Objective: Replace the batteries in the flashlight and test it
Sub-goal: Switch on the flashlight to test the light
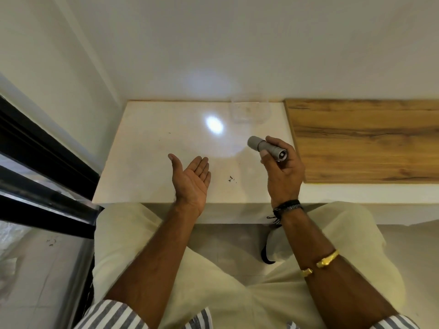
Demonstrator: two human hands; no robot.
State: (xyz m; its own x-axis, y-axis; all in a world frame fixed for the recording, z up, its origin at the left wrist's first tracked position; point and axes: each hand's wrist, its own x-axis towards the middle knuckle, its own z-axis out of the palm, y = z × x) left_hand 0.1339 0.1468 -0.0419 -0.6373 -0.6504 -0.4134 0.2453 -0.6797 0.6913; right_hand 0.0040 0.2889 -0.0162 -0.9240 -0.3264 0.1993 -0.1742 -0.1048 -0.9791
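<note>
While both forearms reach forward from striped sleeves [111, 314] over pale trousers [213, 281], the hands sit above the near part of the white tabletop [147, 162]. A gold bangle [327, 260] circles the right forearm, and dark thread bands [286, 208] wrap the right wrist just past the tabletop's near edge. The left hand [192, 179] is spread flat, palm up and fingers together, holding nothing, above the near edge around the middle of the white surface. A few small dark specks [231, 179] mark the tabletop between the two hands. The right hand [282, 169] is wrapped around a grey flashlight [266, 147], with the thumb lying along the barrel and the tail cap facing the camera. The flashlight is held clear of the surface near the right side of the white tabletop, its head pointing left and away. It is lit: a bright oval spot of light [214, 124] falls on the tabletop farther back, near the centre, with a fainter glow on the wall [237, 43] behind. A clear plastic container [249, 112] stands at the far edge, just right of the light spot. A wooden board [365, 141] adjoins the white surface on the right.
</note>
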